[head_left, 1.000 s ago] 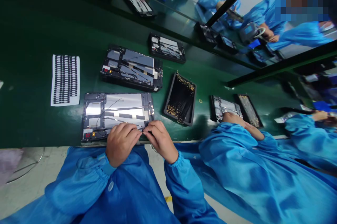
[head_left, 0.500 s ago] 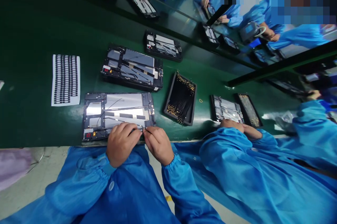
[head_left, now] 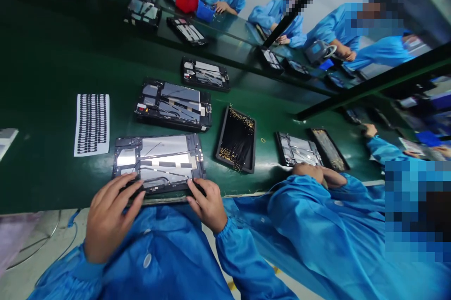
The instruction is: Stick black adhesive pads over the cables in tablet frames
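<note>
An opened tablet (head_left: 165, 161), with silver panels and thin black cables in a black frame, lies flat at the table's front edge. My left hand (head_left: 112, 218) is open over its lower left corner, fingers spread, fingertips on or just above the frame. At the lower right corner is my right hand (head_left: 209, 203). Its index fingertip rests on the frame, and the thumb sits apart below the edge, with nothing visible between them. To the right stands a black tray (head_left: 237, 138) of black cables with gold-coloured ends.
Behind the tablet is a stack of similar tablets (head_left: 174, 105), with another tablet unit (head_left: 205, 74) beyond. A white sheet of black stickers (head_left: 92, 124) lies left. A co-worker's sleeve (head_left: 299, 201) is close on the right. A dark post (head_left: 373, 88) slants across the right side.
My left hand has moved left from the lower middle of the tablet to its corner, its fingers spreading. My right hand's pinch has loosened near the lower right corner. The view has shifted.
</note>
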The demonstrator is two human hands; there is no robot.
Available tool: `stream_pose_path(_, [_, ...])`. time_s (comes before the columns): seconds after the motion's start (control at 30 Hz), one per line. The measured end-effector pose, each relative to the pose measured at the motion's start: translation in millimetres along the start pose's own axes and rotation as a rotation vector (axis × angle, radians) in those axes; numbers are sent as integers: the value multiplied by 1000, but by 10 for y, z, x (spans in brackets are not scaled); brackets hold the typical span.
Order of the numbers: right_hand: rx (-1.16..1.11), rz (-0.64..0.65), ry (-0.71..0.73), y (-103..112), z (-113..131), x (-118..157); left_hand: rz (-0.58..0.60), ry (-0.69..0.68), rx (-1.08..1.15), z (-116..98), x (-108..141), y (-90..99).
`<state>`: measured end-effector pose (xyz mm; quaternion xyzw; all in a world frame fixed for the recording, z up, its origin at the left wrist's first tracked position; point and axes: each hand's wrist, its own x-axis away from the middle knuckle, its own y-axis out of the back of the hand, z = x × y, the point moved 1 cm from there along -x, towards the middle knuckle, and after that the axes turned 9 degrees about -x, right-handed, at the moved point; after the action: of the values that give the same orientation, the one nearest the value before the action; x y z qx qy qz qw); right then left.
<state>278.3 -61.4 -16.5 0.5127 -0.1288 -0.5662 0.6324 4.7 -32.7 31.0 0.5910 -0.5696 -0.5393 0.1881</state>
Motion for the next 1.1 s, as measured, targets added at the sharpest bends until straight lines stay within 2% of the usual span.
stream_pose_path(0.1, [-98, -58, -29, 1, 30, -9, -30, 184, -48, 100, 40, 12])
stream_pose_path(0.2, [-176, -205, -297, 2, 18, -88, 11, 318, -37, 178, 92, -45])
stream_pose_path(0.27, [-195, -298, -470, -18, -15, -168, 35, 351, -20, 213, 132, -104])
stream_pose_path(0.3, [-217, -322, -511, -35, -29, -206, 34, 354, -17, 225, 158, -132])
stream_pose_path(0.47, [-385, -360, -511, -86, -1, -190, -10, 321, -24, 252, 396, -157])
stream_pose_path(0.53, [-417, -368, -505, -45, 50, -110, -14, 318, -26, 239, 470, -84])
stream_pose_path(0.6, [-440, -377, -514, 51, 77, -90, -20, 312, -22, 205, 413, 28])
stream_pose_path(0.67, [-452, -405, -511, 185, 30, -204, -50, 279, 0, 177, 155, 138])
stream_pose_path(0.77, [-461, -456, -458, 340, -227, -644, -109, 194, 55, 241, -562, 176])
stream_pose_path(0.83, [-456, -455, -444, 351, -490, -1020, -119, 151, 101, 372, -1102, 77])
stream_pose_path(0.9, [-442, -433, -447, 298, -753, -1349, -41, 166, 157, 536, -1541, -87])
stream_pose_path(1.0, [-421, -382, -441, 199, -1040, -1626, 76, 210, 196, 753, -1873, -276])
stream_pose_path(1.1, [-408, -274, -458, 231, -1226, -1726, 153, 233, 199, 868, -1951, -216])
